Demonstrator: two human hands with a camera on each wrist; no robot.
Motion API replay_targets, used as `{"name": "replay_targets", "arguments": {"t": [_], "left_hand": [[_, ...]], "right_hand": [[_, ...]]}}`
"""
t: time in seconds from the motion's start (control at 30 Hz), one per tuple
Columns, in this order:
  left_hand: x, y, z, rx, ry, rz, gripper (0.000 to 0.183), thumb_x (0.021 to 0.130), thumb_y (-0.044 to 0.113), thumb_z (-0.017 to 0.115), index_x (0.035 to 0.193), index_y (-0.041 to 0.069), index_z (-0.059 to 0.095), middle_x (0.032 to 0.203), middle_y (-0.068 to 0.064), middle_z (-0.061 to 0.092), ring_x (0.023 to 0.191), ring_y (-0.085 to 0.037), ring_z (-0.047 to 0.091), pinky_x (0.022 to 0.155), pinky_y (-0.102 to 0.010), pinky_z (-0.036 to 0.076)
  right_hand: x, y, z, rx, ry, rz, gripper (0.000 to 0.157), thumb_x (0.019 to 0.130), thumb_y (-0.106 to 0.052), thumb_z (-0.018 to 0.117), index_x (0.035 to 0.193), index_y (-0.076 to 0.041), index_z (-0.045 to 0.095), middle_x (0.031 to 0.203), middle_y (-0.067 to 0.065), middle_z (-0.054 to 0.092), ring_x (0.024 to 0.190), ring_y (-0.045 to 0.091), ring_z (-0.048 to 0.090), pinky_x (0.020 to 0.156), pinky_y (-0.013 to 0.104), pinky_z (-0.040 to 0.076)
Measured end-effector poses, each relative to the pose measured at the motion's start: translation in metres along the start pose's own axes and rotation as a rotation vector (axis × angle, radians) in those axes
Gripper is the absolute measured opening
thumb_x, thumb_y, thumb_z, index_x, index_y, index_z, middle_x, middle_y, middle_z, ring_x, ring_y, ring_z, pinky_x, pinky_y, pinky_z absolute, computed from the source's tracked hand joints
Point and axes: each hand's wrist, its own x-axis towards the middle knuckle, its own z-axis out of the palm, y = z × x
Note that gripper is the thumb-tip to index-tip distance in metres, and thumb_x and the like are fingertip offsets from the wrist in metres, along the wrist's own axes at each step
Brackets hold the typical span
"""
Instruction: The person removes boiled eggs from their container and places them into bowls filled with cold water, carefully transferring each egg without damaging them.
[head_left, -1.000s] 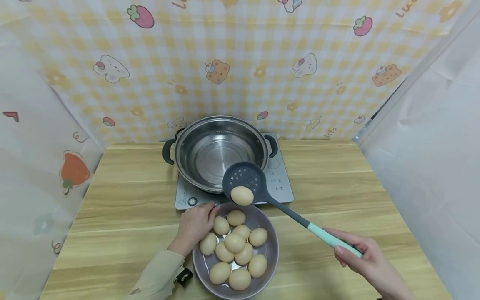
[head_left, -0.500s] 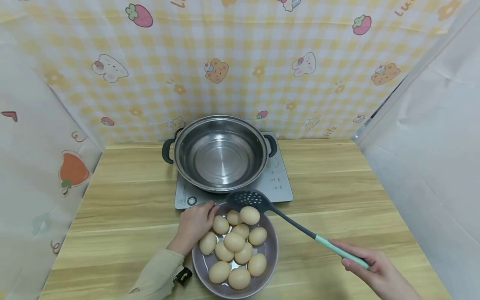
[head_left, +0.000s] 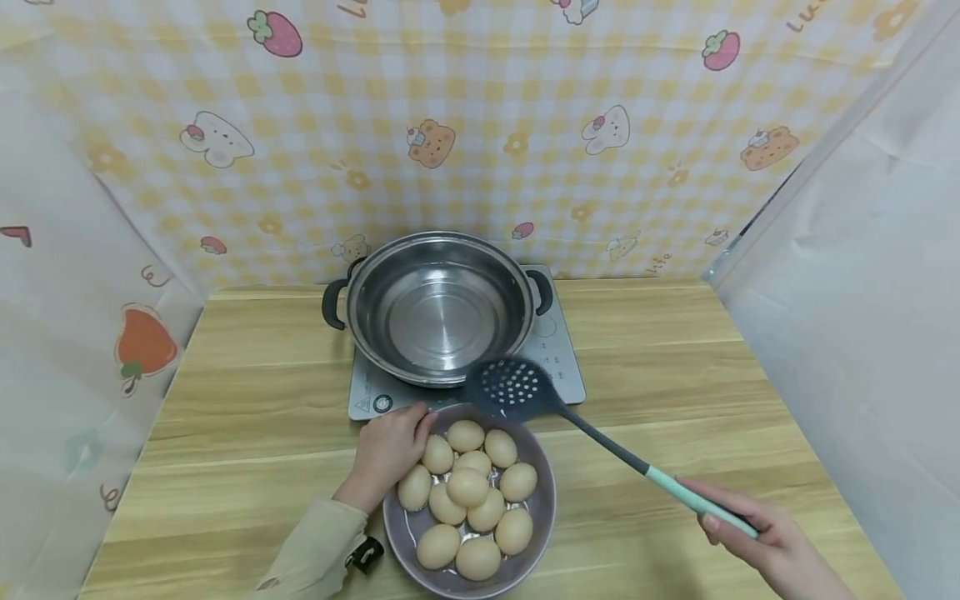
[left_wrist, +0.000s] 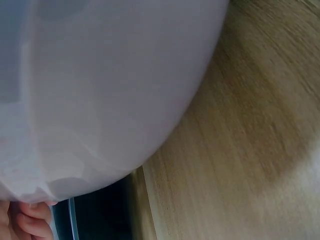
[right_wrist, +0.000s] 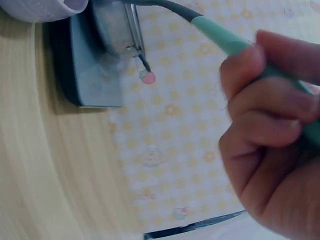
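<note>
My left hand point(head_left: 390, 450) grips the back left rim of a mauve bowl point(head_left: 545, 517), which holds several pale brown eggs point(head_left: 478, 558). From the left wrist, the outer wall of the bowl point(left_wrist: 115, 100) fills much of the view, with curled fingertips point(left_wrist: 36, 222) at its edge. In my right hand point(head_left: 765, 533) is a dark grey skimmer with a mint green handle point(head_left: 693, 498). Its perforated head point(head_left: 512, 388) carries nothing and hangs over the gap between bowl and pot. Thumb and fingers wrap that handle in the right wrist view.
Behind the bowl, a two-handled steel pot point(head_left: 442, 321) sits on a grey induction cooker point(head_left: 558, 375). They stand on a wood-grain table point(head_left: 652, 350). A yellow checked cloth point(head_left: 480, 125) hangs at the back, and white sheets point(head_left: 862, 275) flank the sides.
An egg on the skimmer has slid off into the back of the bowl. The skimmer head tilted down, then rose slightly, and the right hand shifted right. The left hand stays put.
</note>
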Motion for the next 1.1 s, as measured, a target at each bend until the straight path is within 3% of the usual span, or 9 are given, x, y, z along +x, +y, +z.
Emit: {"name": "replay_targets", "arguments": {"t": [0.07,0.17,0.33,0.43,0.53,0.6,0.73,0.9,1.1], "left_hand": [[0.000,0.000,0.000,0.003,0.003,0.001,0.024,0.084,0.025,0.063,0.067,0.014,0.052,0.053,0.000,0.052,0.044,-0.023,0.051,0.038,-0.032,0.032],[0.000,-0.001,-0.001,0.007,0.006,0.002,0.023,0.084,0.025,0.063,0.067,0.013,0.052,0.052,-0.001,0.053,0.043,-0.024,0.050,0.038,-0.032,0.032],[-0.001,-0.002,-0.003,0.010,0.019,0.004,0.022,0.084,0.024,0.063,0.068,0.013,0.053,0.053,-0.001,0.054,0.044,-0.025,0.051,0.038,-0.032,0.032],[-0.001,-0.003,-0.004,0.012,0.027,0.000,0.021,0.083,0.024,0.063,0.068,0.013,0.053,0.053,-0.001,0.054,0.044,-0.025,0.051,0.038,-0.033,0.032],[-0.001,-0.003,-0.006,0.013,0.026,-0.005,0.022,0.083,0.024,0.063,0.067,0.013,0.053,0.053,-0.001,0.054,0.044,-0.025,0.052,0.039,-0.033,0.033],[-0.001,-0.003,-0.005,0.010,0.018,-0.005,0.023,0.084,0.024,0.063,0.067,0.013,0.052,0.054,-0.001,0.054,0.045,-0.025,0.052,0.039,-0.033,0.033],[-0.002,-0.001,-0.004,0.007,0.011,-0.007,0.024,0.084,0.024,0.063,0.066,0.014,0.051,0.054,-0.001,0.053,0.046,-0.025,0.052,0.039,-0.034,0.033],[-0.003,0.001,-0.003,0.005,0.016,-0.007,0.023,0.084,0.024,0.063,0.066,0.014,0.051,0.054,0.000,0.054,0.047,-0.025,0.054,0.040,-0.034,0.034],[-0.003,0.003,-0.002,0.008,0.009,-0.008,0.023,0.084,0.025,0.063,0.066,0.014,0.052,0.054,0.000,0.055,0.048,-0.024,0.054,0.040,-0.033,0.035]], "right_hand": [[0.000,0.005,-0.001,0.208,-0.034,0.055,0.043,0.091,0.015,0.032,0.131,0.004,0.041,0.075,0.003,0.047,0.064,0.015,0.042,0.049,0.025,0.028],[0.001,0.013,0.001,0.444,-0.018,0.127,0.045,0.094,0.011,0.024,0.133,-0.004,0.042,0.069,0.008,0.034,0.059,0.023,0.029,0.047,0.030,0.025],[0.010,0.024,0.013,0.609,0.100,0.046,0.047,0.095,0.011,0.021,0.131,-0.006,0.046,0.065,0.005,0.032,0.057,0.023,0.024,0.050,0.034,0.019],[0.024,0.025,0.022,0.622,0.251,0.041,0.042,0.096,0.006,0.024,0.127,-0.007,0.050,0.064,-0.003,0.041,0.056,0.021,0.023,0.050,0.033,0.016],[0.044,0.025,0.028,0.611,0.427,0.094,0.034,0.097,-0.002,0.033,0.120,-0.013,0.057,0.066,-0.008,0.049,0.052,0.016,0.024,0.049,0.031,0.014],[0.058,0.029,0.028,0.616,0.497,0.129,0.029,0.097,-0.007,0.038,0.115,-0.016,0.060,0.065,-0.007,0.049,0.049,0.010,0.027,0.047,0.028,0.014],[0.085,0.043,0.023,0.621,0.530,0.303,0.020,0.096,-0.020,0.044,0.112,-0.020,0.057,0.066,-0.008,0.048,0.049,0.000,0.035,0.044,0.018,0.022],[0.121,0.064,0.018,0.554,0.527,0.528,0.039,0.097,-0.024,0.040,0.131,-0.004,0.039,0.064,-0.010,0.048,0.048,0.000,0.033,0.046,0.014,0.028],[0.155,0.091,0.020,0.483,0.533,0.584,0.043,0.098,-0.017,0.036,0.135,0.004,0.032,0.064,-0.009,0.048,0.047,0.000,0.033,0.045,0.015,0.027]]}}
